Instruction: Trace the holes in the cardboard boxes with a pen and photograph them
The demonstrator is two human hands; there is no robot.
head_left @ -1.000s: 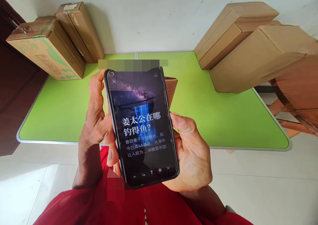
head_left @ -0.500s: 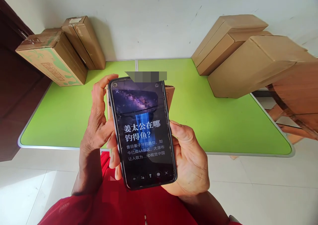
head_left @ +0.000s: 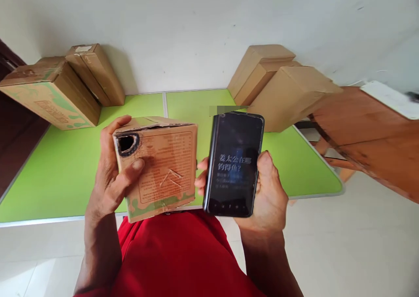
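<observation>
A small cardboard box (head_left: pixel 160 170) is held up at the left of centre, with a dark-rimmed round hole near its upper left corner and a green band along the bottom. My left hand (head_left: pixel 114 174) grips its left side, thumb on the printed face and fingers round the back. To the right, my right hand (head_left: pixel 268 192) is closed round a black smartphone (head_left: pixel 234 166), thumb on one edge and fingertips on the other. White Chinese text glows faintly on its dark screen. A gap separates phone and box.
A green table (head_left: pixel 75 170) stands against a white wall. Two cardboard cartons, one green-printed (head_left: pixel 62 105) and one plain (head_left: pixel 98 74), stand at the back left. Several brown cartons (head_left: pixel 284 91) lean at the back right, beside a brown wooden surface (head_left: pixel 360 139).
The phone has moved right in my right hand, away from in front of the box. My left hand now shows gripping the box, uncovered. The view has shifted right, and the screen looks dimmer.
</observation>
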